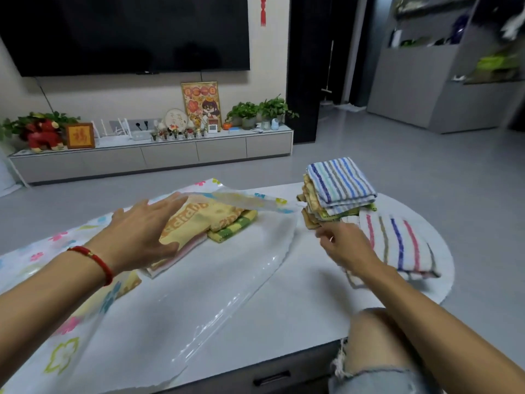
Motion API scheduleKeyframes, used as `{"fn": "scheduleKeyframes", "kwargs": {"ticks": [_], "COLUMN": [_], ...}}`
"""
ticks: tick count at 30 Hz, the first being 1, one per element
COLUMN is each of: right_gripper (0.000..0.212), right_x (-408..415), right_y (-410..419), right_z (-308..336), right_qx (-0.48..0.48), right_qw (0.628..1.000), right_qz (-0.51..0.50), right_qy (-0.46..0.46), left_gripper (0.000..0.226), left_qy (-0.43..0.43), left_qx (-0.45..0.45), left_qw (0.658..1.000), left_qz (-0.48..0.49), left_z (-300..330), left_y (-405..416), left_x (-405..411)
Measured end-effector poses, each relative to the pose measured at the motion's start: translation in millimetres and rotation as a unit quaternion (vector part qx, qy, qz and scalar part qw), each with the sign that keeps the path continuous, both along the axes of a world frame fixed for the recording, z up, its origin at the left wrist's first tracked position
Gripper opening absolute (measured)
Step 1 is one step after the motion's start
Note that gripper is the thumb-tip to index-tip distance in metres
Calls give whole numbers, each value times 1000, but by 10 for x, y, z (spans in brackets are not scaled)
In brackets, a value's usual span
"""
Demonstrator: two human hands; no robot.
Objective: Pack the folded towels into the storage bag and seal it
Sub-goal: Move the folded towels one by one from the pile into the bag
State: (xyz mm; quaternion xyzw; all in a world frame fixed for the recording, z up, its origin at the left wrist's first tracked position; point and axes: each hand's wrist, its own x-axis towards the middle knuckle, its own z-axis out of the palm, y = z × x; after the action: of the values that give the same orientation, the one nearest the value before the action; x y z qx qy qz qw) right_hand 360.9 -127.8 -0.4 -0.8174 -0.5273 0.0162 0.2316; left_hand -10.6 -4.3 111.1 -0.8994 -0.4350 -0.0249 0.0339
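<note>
A clear storage bag with flower prints lies open across the white table. Inside its mouth lie a yellow patterned towel and a green checked one. My left hand is flat with straight fingers, lifting the bag's upper flap above the yellow towel. A stack of folded towels, blue-striped on top, stands at the table's far right. My right hand reaches to the stack's lower edge, fingers curled at it; the grip is blurred. A white towel with coloured stripes lies beside that hand.
A low TV cabinet with plants and ornaments runs along the far wall under a large screen. Grey floor surrounds the table. My knee in torn jeans presses against the table's near edge by a drawer handle.
</note>
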Motion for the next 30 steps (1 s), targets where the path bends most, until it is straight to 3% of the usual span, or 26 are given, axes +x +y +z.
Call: {"fn": "scheduleKeyframes", "kwargs": {"ticks": [2,5,7,9,15,17,19,23,26,30], "right_gripper": [29,42,51,59,45,44,42,41,35,39], "right_x": [449,959,1160,1242,1216,1281,1365,1369,1204,740], "right_y": [-188,-377,-457,-493,-459,-447,-477,-596,-662,-715], "right_z": [9,-49,-88,-102,-57,24,105,209,262,310], "right_qx": [24,-88,-191,-226,-139,-90,-61,-10,42,9], "right_qw": [993,965,944,935,959,965,946,804,744,729], "right_qz": [-117,-248,-264,-255,-248,-224,-204,-122,-31,67], "right_qy": [-21,-12,43,96,7,103,245,582,666,681], "left_gripper": [95,92,93,93,86,85,88,93,91,75], "left_qy": [-2,-10,-9,-1,28,42,49,67,76,129], "left_qx": [-4,0,-3,-5,53,73,78,85,85,75], "left_qw": [1000,1000,1000,1000,998,996,996,994,992,985], "left_qz": [-1,-12,-12,-9,-23,-28,-12,32,55,86], "left_z": [11,17,8,-8,-82,-133,-178,-349,-516,-766], "left_y": [-15,-63,-100,-115,-229,-284,-332,-459,-586,-747], "left_x": [101,229,282,291,167,101,34,-105,-241,-543]}}
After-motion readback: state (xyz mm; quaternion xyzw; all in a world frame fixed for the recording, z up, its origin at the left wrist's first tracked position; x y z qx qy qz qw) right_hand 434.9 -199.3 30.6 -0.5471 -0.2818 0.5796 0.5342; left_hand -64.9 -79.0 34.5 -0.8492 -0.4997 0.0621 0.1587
